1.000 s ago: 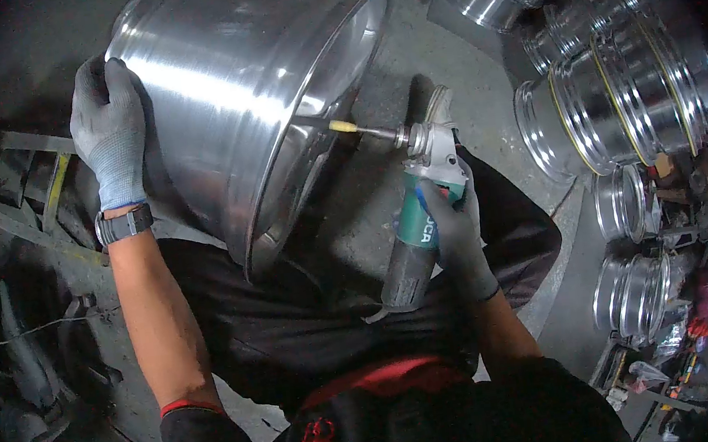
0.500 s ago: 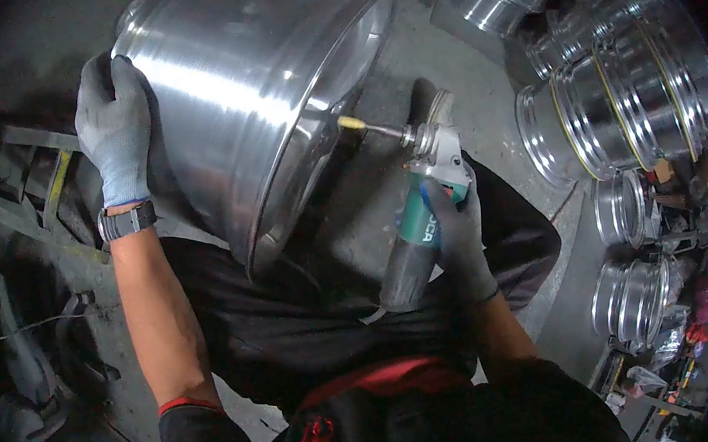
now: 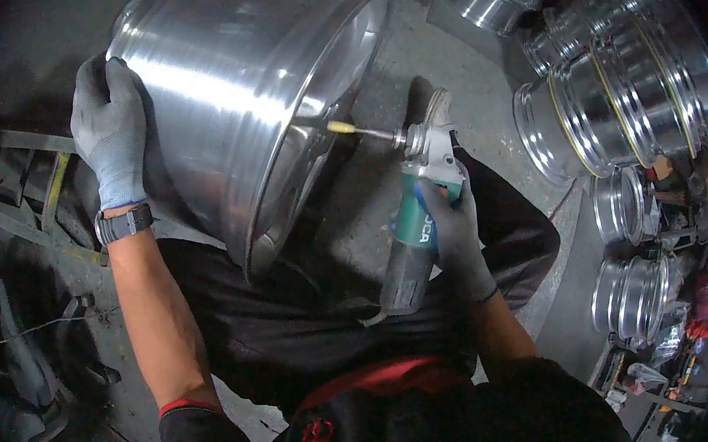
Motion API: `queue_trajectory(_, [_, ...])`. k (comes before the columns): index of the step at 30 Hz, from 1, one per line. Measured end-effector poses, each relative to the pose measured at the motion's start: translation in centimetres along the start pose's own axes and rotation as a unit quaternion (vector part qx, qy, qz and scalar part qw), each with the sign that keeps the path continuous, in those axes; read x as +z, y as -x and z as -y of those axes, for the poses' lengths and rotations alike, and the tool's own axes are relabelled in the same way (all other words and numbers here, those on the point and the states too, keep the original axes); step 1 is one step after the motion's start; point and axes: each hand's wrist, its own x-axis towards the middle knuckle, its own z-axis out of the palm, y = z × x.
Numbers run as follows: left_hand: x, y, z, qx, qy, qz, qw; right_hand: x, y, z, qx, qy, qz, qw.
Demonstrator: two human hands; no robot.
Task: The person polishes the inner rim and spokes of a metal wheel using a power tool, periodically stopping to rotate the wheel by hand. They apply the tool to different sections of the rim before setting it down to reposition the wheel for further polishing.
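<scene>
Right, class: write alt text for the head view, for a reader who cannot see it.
A gloved right hand holds a green grinder, its yellow tip at a shiny wheel rim steadied by the left hand.

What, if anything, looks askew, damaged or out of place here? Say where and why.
Only the big metal rim stands askew: it leans tilted against the person's lap, steadied by the left hand, while the right hand holds a grinder at its lip. No damage or spill shows.
</scene>
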Motion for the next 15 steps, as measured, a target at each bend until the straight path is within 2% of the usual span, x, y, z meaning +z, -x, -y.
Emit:
queue_trajectory(3, [-1.0,0.7,0.1,0.009,-0.021,-0.017,1.0,1.0,0.8,0.8,0.013,-0.054,0.0,0.998])
queue_trajectory(5, [-1.6,0.6,-0.2,-0.021,-0.01,0.038,0.999,1.5,1.3,1.7,0.038,-0.065,-0.006,0.997])
queue_trajectory(9, [-0.4,-0.1,-0.7,-0.048,0.004,0.052,0.997,0.4,0.5,0.0,0.003,-0.033,-0.022,0.999])
queue_trajectory(11, [0.2,0.0,-0.7,0.003,-0.006,0.006,1.0,-0.1,0.3,-0.3,0.027,-0.03,-0.011,0.999])
queue_trajectory(15, [-1.3,0.7,-0.6,-0.009,-0.008,0.005,1.0,0.4,0.7,-0.3,0.02,-0.038,-0.014,0.999])
